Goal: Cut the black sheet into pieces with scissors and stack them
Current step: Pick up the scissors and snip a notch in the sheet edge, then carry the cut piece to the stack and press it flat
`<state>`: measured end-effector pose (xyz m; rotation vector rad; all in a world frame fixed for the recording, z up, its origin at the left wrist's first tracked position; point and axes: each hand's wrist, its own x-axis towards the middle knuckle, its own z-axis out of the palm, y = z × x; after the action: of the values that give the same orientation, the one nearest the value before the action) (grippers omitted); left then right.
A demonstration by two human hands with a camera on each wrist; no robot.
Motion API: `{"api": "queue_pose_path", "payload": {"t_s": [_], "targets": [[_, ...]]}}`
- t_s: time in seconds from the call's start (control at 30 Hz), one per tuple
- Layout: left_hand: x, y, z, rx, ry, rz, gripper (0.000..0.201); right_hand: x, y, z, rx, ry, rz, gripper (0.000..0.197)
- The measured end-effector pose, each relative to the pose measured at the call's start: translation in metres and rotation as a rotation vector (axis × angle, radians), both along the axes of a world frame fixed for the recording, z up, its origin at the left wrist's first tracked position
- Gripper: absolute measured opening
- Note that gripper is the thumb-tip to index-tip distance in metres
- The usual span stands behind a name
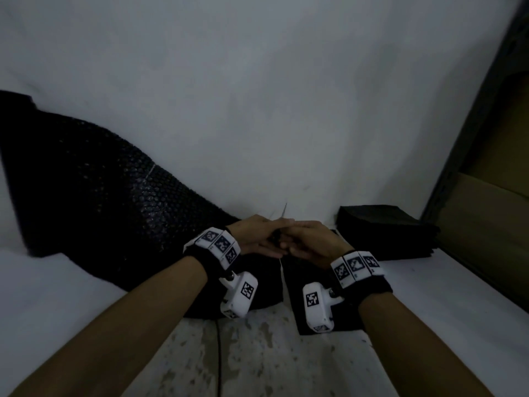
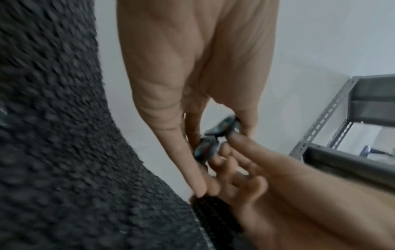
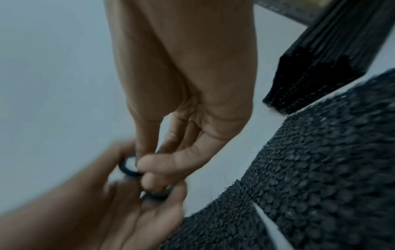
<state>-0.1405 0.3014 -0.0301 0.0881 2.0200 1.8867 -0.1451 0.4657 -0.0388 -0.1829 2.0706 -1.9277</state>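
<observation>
Scissors [image 3: 136, 170] gripped by both hands, left hand [image 1: 257, 236] & right hand [image 1: 309, 242], mid hand-over. Next, prob.: black sheet [image 1: 100, 196] beneath to be cut; stack [image 1: 386, 230] just right.

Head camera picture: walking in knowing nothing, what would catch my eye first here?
Probably the two hands meeting at the centre, the left hand and right hand both on the dark ring handles of a pair of scissors. Next, the big bumpy black sheet draped across the white table on the left. To the right sits a neat stack of cut black pieces.
</observation>
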Motion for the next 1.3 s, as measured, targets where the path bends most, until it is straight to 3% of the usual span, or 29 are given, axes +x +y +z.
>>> {"api": "queue_pose_path", "payload": {"t_s": [0.07, 0.1, 0.2, 0.27, 0.37, 0.47, 0.6, 0.7, 0.8, 0.9, 0.97, 1.03, 1.1, 1.23, 1.3], "targets": [[0.003, -0.002, -0.005, -0.104, 0.022, 0.06, 0.052, 0.004, 0.006, 0.001, 0.013, 0.002, 0.024, 0.017], [0.005, -0.005, -0.008, -0.241, 0.056, 0.071, 0.048, 0.006, 0.01, 0.001, 0.045, 0.019, 0.039, 0.014], [0.012, -0.018, -0.014, -0.898, 0.253, -0.044, 0.049, 0.01, 0.024, -0.004, 0.216, 0.07, 0.066, 0.011], [0.018, -0.024, -0.016, -1.213, 0.311, -0.105, 0.054, 0.012, 0.038, -0.008, 0.364, 0.098, 0.094, 0.011], [0.025, -0.023, -0.024, -1.469, 0.32, -0.105, 0.057, 0.017, 0.062, -0.013, 0.65, 0.16, 0.192, 0.006], [0.03, -0.014, -0.036, -1.583, 0.284, -0.099, 0.064, 0.029, 0.081, -0.014, 0.994, 0.206, 0.311, 0.028], [0.03, -0.009, -0.048, -1.629, 0.236, -0.102, 0.072, 0.044, 0.099, -0.027, 1.244, 0.109, 0.373, 0.077], [0.034, -0.004, -0.047, -1.659, 0.207, -0.105, 0.07, 0.052, 0.108, -0.038, 1.28, 0.075, 0.386, 0.092], [0.041, 0.007, -0.043, -1.65, 0.35, -0.073, 0.065, 0.059, 0.113, -0.044, 1.221, 0.142, 0.339, 0.083], [0.045, 0.022, -0.047, -1.273, 0.663, -0.189, 0.055, 0.061, 0.115, -0.053, 1.236, 0.282, 0.275, 0.059], [0.053, 0.036, -0.049, -1.047, 0.671, -0.386, 0.057, 0.061, 0.115, -0.057, 1.231, 0.353, 0.236, 0.038], [0.06, 0.05, -0.053, -0.993, 0.608, -0.485, 0.067, 0.06, 0.113, -0.055, 1.19, 0.372, 0.195, 0.025], [0.059, 0.057, -0.058, -1.001, 0.602, -0.475, 0.067, 0.06, 0.112, -0.046, 1.142, 0.406, 0.158, 0.017], [0.048, 0.058, -0.065, -1.004, 0.706, -0.331, 0.032, 0.061, 0.115, -0.033, 1.092, 0.38, 0.16, 0.016], [0.043, 0.056, -0.068, -0.965, 0.706, -0.298, 0.02, 0.068, 0.114, -0.029, 1.104, 0.317, 0.202, 0.028]]}}
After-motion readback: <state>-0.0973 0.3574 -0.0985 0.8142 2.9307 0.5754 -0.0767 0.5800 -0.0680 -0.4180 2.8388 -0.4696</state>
